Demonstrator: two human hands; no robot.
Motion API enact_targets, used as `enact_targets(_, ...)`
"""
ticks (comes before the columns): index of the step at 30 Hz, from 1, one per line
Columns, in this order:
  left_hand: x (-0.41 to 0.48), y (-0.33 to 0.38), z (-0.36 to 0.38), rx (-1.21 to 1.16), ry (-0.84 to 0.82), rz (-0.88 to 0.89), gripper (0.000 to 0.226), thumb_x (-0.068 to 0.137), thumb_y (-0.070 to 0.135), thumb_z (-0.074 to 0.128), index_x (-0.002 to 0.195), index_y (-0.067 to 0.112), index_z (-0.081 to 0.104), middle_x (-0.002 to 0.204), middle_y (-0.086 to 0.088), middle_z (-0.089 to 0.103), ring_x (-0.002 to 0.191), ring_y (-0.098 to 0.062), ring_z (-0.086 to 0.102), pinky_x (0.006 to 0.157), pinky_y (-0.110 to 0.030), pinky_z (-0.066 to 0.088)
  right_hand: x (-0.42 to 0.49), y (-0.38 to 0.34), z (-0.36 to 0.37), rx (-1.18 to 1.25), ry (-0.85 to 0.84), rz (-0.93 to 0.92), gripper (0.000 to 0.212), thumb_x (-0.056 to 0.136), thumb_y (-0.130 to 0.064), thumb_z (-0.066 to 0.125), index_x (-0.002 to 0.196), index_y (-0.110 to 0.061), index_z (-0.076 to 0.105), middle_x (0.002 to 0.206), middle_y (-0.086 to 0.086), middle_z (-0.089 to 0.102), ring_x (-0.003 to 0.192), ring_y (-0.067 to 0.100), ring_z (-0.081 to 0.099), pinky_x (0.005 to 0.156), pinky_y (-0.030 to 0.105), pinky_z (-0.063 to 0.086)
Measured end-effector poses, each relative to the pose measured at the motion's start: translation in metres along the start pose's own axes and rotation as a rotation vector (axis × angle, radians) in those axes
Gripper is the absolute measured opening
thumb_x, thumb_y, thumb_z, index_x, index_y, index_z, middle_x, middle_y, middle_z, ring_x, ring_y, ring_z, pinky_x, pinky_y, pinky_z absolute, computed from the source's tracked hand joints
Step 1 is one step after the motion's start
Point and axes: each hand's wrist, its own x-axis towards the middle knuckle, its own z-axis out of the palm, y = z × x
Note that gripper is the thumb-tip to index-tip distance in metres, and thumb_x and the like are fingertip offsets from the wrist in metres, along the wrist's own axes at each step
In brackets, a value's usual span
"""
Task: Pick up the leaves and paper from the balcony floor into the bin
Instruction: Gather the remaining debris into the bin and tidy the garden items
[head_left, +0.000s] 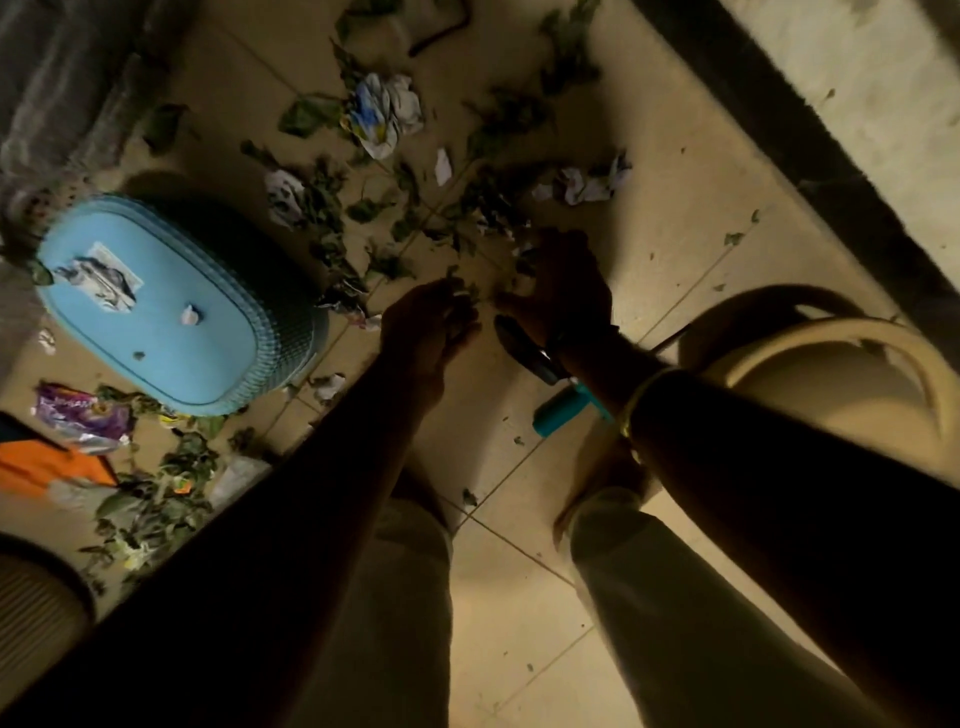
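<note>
Dark green leaves (332, 228) and crumpled paper (384, 111) lie scattered over the tan tiled floor; more paper balls (582, 184) sit to the right. A light blue bin (218, 332) stands at the left with a few paper scraps inside. My left hand (426, 327) hovers low over the floor, fingers curled round a few leaf bits. Close beside it, my right hand (563, 291) reaches into the near edge of the leaf pile, its fingers curled down on leaves and a paper scrap. Dim light hides the fingertips.
A teal cylinder (558, 413) and a dark pen-like object (524, 348) lie under my right wrist. A beige plastic chair (831, 374) stands at the right. Purple wrapper (83, 415), orange item (47, 467) and more leaves (156, 499) lie lower left. A dark ledge (779, 130) borders the right.
</note>
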Motion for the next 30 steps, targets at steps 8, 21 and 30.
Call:
enact_targets(8,0.006,-0.008,-0.006,0.109,-0.036,0.029,0.025,0.103,0.014,0.047,0.122,0.017,0.064,0.103,-0.004,0.066,0.096,-0.020,0.064,0.089,-0.035,0.056,0.010,-0.004,0.019,0.159,0.217,-0.178,0.028,0.099,-0.026,0.057,0.121,-0.014,0.070,0.117,0.008,0.069,0.112,0.026,0.061,0.094,0.030,0.044)
enact_targets(21,0.000,0.040,0.049,0.037,-0.081,0.029,0.031,0.103,0.013,0.048,0.130,-0.001,0.056,0.088,-0.001,0.062,0.073,-0.008,0.063,0.068,-0.021,0.056,-0.003,0.001,-0.083,0.350,0.250,-0.215,0.025,0.089,-0.013,0.067,0.114,-0.012,0.067,0.105,0.004,0.072,0.088,0.013,0.066,0.078,0.029,0.058)
enact_targets(30,0.028,0.030,0.045,-0.129,-0.114,0.005,0.015,0.101,0.011,0.051,0.093,0.006,0.063,0.099,-0.013,0.062,0.089,-0.023,0.062,0.090,-0.038,0.054,0.063,0.036,-0.055,-0.127,0.307,-0.352,0.018,0.094,-0.021,0.061,0.104,-0.023,0.076,0.099,0.006,0.067,0.090,0.025,0.063,0.069,0.027,0.044)
